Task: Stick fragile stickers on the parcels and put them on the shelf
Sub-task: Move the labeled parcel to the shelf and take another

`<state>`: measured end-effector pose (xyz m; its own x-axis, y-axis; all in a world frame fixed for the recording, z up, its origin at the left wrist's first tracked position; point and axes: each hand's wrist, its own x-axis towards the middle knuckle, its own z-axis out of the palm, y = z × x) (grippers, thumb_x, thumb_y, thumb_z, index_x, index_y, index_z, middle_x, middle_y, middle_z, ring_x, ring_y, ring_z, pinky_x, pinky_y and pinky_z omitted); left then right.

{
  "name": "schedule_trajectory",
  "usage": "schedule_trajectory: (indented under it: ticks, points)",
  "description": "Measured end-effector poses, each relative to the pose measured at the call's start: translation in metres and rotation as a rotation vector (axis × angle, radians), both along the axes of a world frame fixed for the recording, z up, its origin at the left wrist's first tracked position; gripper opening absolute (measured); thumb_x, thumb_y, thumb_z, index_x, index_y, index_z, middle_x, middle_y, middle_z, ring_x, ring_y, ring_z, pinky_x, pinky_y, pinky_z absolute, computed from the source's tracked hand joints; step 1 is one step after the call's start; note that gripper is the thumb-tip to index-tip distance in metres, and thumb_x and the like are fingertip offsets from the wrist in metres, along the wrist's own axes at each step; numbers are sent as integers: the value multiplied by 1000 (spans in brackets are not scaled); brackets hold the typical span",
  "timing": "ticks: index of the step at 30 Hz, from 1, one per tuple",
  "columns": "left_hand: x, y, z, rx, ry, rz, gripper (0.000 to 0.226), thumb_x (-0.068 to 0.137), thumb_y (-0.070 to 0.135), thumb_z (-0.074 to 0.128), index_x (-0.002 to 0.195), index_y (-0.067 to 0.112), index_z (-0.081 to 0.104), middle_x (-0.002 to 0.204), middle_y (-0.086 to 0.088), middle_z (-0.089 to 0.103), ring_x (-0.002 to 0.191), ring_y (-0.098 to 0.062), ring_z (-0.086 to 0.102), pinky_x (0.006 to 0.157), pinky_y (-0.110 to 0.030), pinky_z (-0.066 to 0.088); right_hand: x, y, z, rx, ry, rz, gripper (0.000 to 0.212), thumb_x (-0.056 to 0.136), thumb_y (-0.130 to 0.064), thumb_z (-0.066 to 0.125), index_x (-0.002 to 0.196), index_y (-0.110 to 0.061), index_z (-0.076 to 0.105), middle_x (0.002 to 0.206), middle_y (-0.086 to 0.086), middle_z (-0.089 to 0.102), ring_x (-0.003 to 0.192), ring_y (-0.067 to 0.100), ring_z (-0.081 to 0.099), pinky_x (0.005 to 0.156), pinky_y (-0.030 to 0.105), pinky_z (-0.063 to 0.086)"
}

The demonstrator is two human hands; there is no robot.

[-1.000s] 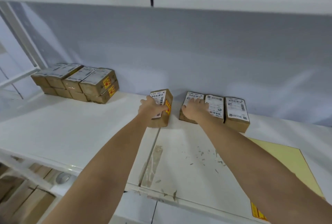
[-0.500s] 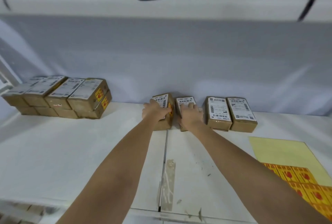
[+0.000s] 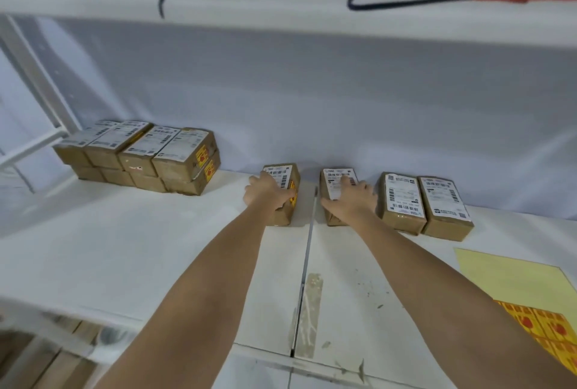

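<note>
— Where are the hands?
— Left hand (image 3: 269, 193) curls its grip round the stickered parcel (image 3: 282, 193) on the shelf (image 3: 131, 251); right hand (image 3: 352, 199) lies flat on the next parcel (image 3: 335, 189).
— Advice?
— Probably keep the sticker facing outward and slide it square toward the stack (image 3: 140, 154).

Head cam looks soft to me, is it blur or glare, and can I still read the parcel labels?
Head view: motion blur smears the stacked parcels and frame edges; wide-angle bending curves the upper shelf edge. No glare; soft shadows. Labels on the two right parcels show barcodes, but text is unreadable.
</note>
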<state>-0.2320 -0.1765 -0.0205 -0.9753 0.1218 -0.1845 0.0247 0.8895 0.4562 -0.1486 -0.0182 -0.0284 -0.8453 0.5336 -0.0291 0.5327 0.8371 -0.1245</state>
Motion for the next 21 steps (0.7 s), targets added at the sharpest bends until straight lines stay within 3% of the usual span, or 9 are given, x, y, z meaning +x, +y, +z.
schedule_trajectory:
  ticks: [7,13,15,18,21]
  points:
    - [9,-50,-10,-212,67,112,84,76,56,64,136,8,29,131,-13,38,120,-30,41,92,-41,43,3,-29,-3,-27,93,119,74,74,-63,56,133,-21,40,123,16,46,115,33,40,89,38,38]
    - [17,-71,-18,-251,154,116,84,79,64,53,137,6,32,135,-14,39,124,-30,38,98,-40,34,1,-47,-1,-100,125,161,75,73,-58,61,133,-21,38,121,15,41,114,32,39,85,38,41]
    - [21,-77,-20,-285,263,67,85,82,68,45,140,7,31,141,-13,36,130,-31,32,104,-41,29,0,-50,-1,-133,136,168,73,73,-57,61,132,-21,38,119,14,39,110,32,41,81,35,43]
    - [32,-90,-29,-360,438,-190,78,87,60,41,147,13,21,153,-13,22,142,-28,17,115,-42,14,0,-54,-2,-161,154,165,72,74,-56,62,132,-20,38,119,14,38,105,33,46,81,35,44]
    - [47,-103,-44,-371,406,-236,68,92,56,35,147,18,21,155,-13,18,144,-28,11,116,-43,11,1,-63,-5,-195,154,158,74,73,-56,63,131,-19,37,118,14,39,104,34,48,81,36,43]
